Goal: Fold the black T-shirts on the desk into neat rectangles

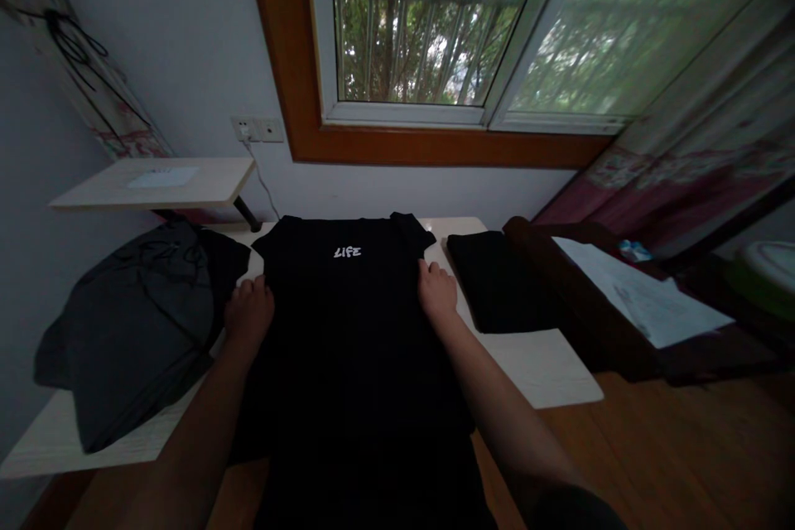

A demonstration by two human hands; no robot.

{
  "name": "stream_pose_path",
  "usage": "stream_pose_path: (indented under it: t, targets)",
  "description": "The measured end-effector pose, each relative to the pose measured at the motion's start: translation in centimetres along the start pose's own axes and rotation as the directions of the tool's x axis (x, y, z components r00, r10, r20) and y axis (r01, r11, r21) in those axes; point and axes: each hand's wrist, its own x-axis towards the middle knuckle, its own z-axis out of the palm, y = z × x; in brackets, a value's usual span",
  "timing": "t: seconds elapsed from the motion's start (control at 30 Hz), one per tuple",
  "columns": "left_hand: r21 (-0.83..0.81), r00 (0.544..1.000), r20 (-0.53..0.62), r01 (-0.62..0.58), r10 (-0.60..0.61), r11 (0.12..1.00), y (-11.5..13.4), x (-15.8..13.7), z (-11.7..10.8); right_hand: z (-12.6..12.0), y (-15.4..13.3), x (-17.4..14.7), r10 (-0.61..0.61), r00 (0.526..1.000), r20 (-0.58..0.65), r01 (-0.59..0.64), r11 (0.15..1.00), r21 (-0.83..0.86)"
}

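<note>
A black T-shirt (348, 315) with small white lettering lies spread on the pale table, its sleeves at the far side toward the wall. My left hand (249, 308) is closed on its left edge, just below the sleeve. On the opposite edge, my right hand (437, 290) pinches the cloth at about the same height. The shirt's lower part hangs toward me and merges with dark cloth at the bottom of the view. Close to my left hand lies a heap of dark grey clothing (142, 306). A folded black garment (497, 281) rests right of my right hand.
The table (540, 368) stands against the wall under a barred window (435, 25). At the left, a small raised shelf (155, 182) overhangs the heap; behind it a cord runs from a wall socket (256, 129). Brown furniture (596, 315) with a paper sheet (639, 290) stands at right.
</note>
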Motion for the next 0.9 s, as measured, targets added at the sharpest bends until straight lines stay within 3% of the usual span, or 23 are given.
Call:
stream_pose_path:
  t: [0.23,0.63,0.9]
  targets:
    - [-0.017,0.998,0.035,-0.049,0.049,0.999,-1.1,-0.8,0.5,0.3,0.8,-0.8,-0.048,0.998,0.032,0.047,0.999,0.011]
    - [-0.003,0.984,0.145,-0.107,0.106,0.994,-2.8,-6.5,-1.9,0.0,2.9,-5.7,-0.107,0.99,0.091,0.108,0.994,-0.001]
    - [-0.07,0.906,0.42,-0.031,0.058,0.997,-3.7,-9.1,-4.8,-1.9,4.4,-7.8,-0.089,0.943,0.32,0.057,0.993,0.107]
